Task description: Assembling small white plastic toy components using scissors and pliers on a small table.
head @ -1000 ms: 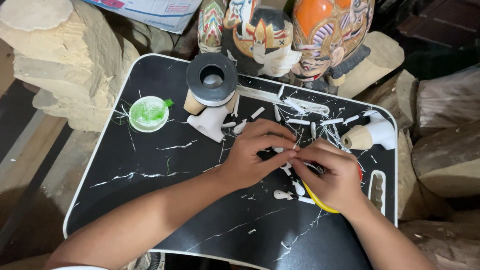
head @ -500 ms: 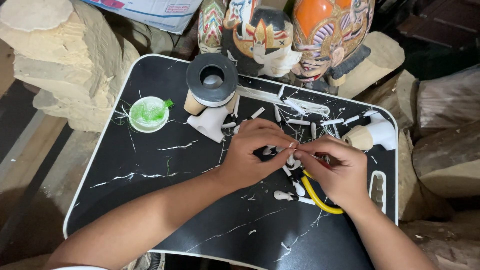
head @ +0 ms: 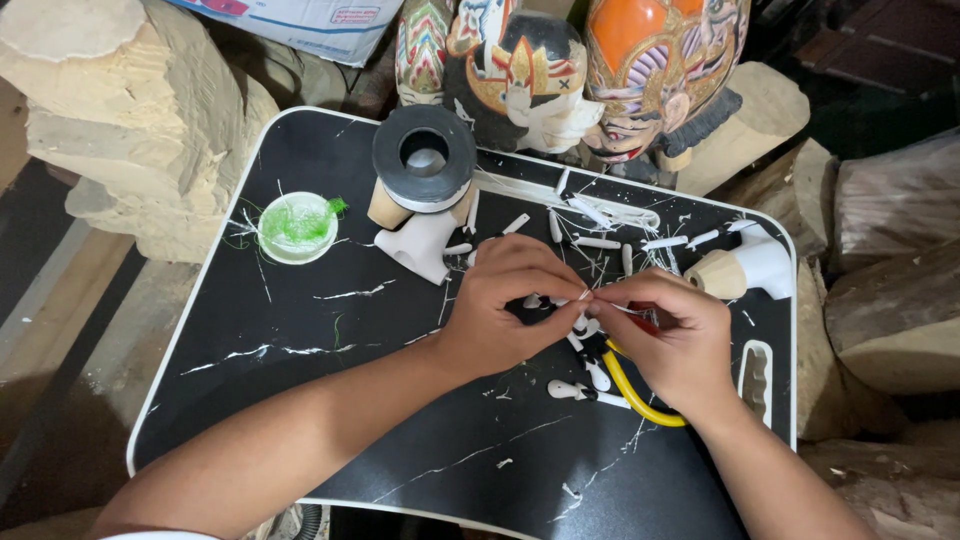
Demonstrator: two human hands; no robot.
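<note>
Right between both hands, a small white sliver is pinched above the black tray. Left hand and right hand close fingertips on it; the right also grips yellow-handled pliers. Beyond them on the tray stand a grey tape roll and a green-filled dish.

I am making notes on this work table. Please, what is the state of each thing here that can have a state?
left hand: fingertips pinched on a small white piece
right hand: pinching the same piece, over the yellow-handled tool
black tape roll: standing on a wooden piece
green-filled dish: open, apart from the hands
black tray: strewn with white bits
painted masks: upright behind the tray
</note>
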